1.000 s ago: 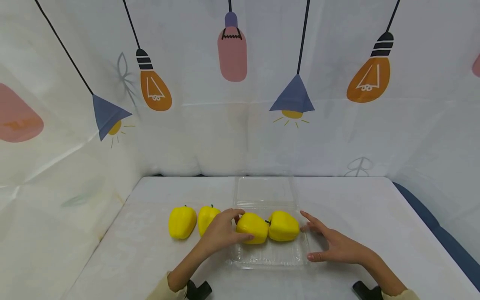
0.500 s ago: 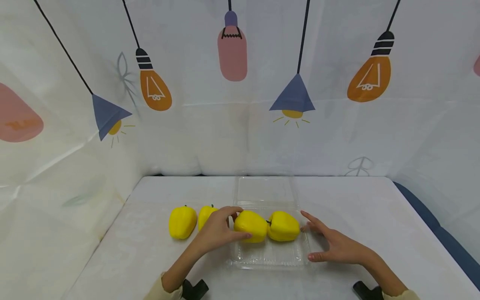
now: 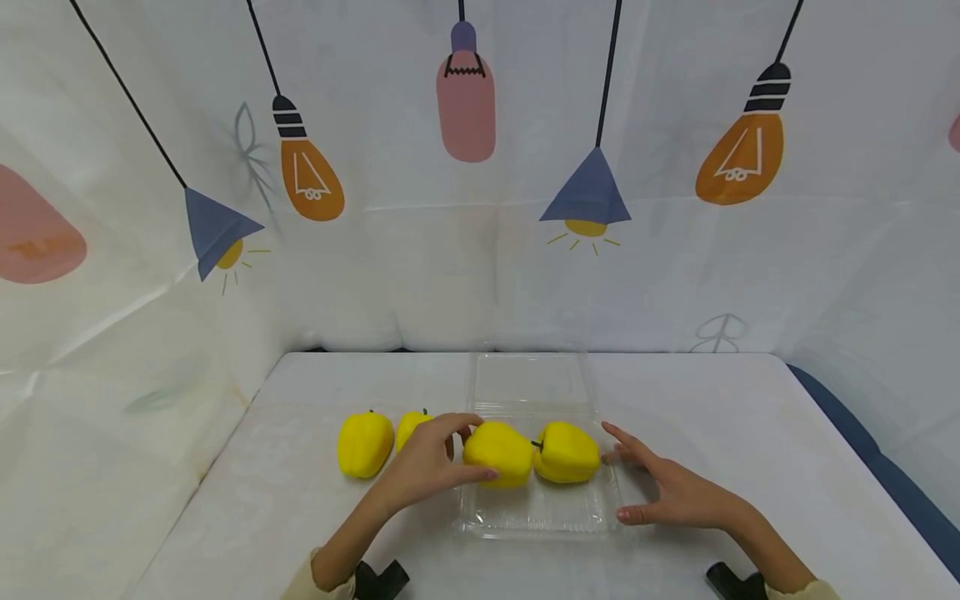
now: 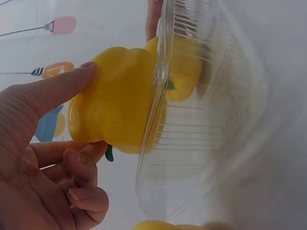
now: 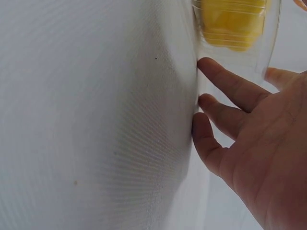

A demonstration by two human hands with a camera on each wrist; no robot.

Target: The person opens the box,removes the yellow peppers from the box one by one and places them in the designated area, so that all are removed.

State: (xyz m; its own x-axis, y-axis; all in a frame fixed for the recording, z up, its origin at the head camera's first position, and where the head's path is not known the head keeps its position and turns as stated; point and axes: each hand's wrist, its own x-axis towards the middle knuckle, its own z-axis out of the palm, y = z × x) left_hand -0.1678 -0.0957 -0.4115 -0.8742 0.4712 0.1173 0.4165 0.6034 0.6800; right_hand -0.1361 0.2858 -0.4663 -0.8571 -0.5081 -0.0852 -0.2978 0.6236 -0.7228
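Note:
My left hand [image 3: 431, 460] pinches a yellow bell pepper [image 3: 498, 455] between thumb and fingers, at the left side of a clear plastic clamshell box [image 3: 540, 512]. In the left wrist view this bell pepper [image 4: 120, 100] overlaps the box's rim, its green stem beside my fingers. A second yellow bell pepper [image 3: 567, 452] lies inside the box on the right, stem toward the held one. My right hand [image 3: 671, 492] is spread beside the box's right wall; in the right wrist view its fingertips [image 5: 206, 64] rest at the table surface.
Left of the box, one yellow bell pepper [image 3: 364, 445] stands on the white table [image 3: 285, 517]. Another yellow bell pepper [image 3: 411, 427] is partly hidden behind my left hand. The box's raised clear lid [image 3: 531, 379] extends toward the back edge, where a printed curtain [image 3: 420, 275] hangs.
My left hand has shifted slightly left with the bell pepper, widening the gap to the one in the box. The right hand has stayed in place.

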